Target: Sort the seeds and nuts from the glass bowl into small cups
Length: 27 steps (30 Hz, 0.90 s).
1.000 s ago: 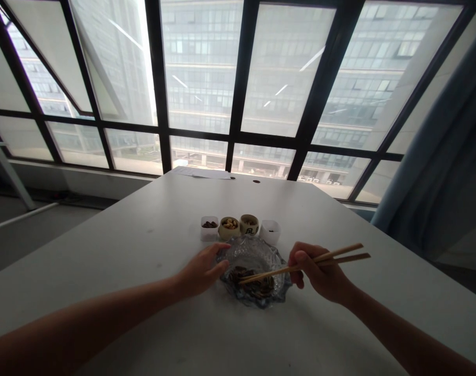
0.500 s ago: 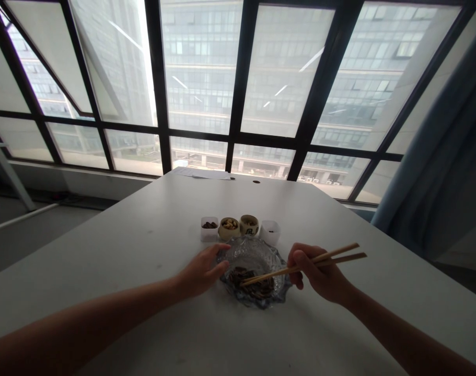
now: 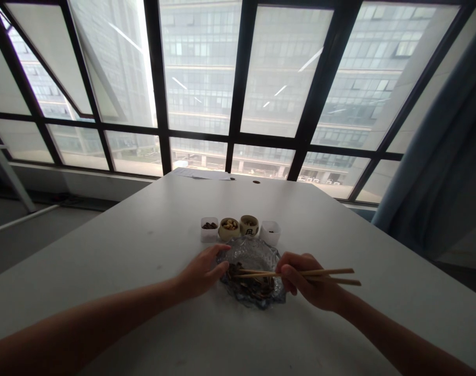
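A scalloped glass bowl (image 3: 257, 250) holds dark brown pieces (image 3: 257, 286) in its lower part. At the bowl's left rim rests my left hand (image 3: 202, 271), thumb and fingers apart. My right hand (image 3: 310, 282), at the right rim, is closed around wooden chopsticks (image 3: 332, 271), whose tips reach the left side of the dark pieces. Behind the bowl stand a white cup with brown bits (image 3: 209, 235), a tan cup with pale nuts (image 3: 229, 228), a tan cup with a black character (image 3: 249, 226) and a whitish cup with a few dark bits (image 3: 270, 233).
The white table (image 3: 151, 235) stretches toward large windows. Papers (image 3: 206, 174) lie at its far edge, near two small dark round spots. A blue curtain (image 3: 429, 156) hangs at the right, and a white table leg (image 3: 16, 183) stands at the far left.
My right hand has moved left and slightly down, and the chopsticks are now nearly level, their tips farther left and up among the dark pieces. My left hand has stayed in place.
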Each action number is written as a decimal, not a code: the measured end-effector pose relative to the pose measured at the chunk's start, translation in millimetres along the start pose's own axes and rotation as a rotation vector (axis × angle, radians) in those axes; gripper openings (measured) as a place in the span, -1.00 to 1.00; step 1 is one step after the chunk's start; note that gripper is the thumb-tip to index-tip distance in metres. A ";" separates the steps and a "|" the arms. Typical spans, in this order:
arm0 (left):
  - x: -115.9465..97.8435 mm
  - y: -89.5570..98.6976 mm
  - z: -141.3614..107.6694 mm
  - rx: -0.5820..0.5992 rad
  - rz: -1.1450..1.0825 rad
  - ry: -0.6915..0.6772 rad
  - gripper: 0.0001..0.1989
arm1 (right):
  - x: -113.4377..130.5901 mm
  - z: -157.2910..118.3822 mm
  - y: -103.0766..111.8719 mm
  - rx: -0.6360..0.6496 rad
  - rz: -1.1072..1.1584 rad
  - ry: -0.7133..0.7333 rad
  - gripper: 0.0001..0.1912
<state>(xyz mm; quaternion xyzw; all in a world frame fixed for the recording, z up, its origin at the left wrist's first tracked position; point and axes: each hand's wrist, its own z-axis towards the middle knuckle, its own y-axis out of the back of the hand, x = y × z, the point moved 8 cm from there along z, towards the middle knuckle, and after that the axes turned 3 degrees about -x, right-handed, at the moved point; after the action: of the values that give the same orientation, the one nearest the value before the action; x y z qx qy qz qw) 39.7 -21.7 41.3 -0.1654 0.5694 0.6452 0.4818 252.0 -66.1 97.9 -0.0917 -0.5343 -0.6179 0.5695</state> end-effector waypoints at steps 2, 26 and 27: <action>0.0 0.1 0.1 -0.002 -0.005 -0.001 -0.54 | 1.5 1.1 1.4 -0.003 0.008 0.004 -0.56; -0.7 -2.2 -0.6 0.036 0.015 0.022 -0.51 | 10.5 4.7 32.4 -0.220 0.027 0.066 -0.60; -0.6 -2.2 -0.6 0.035 0.011 0.020 -0.51 | 9.9 5.3 33.3 -0.211 0.025 0.061 -0.59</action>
<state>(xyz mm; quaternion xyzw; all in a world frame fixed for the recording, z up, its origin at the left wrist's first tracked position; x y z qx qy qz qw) 41.6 -22.8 40.3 -0.1604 0.5863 0.6360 0.4754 272.7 -60.7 125.7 -0.1390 -0.4474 -0.6660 0.5805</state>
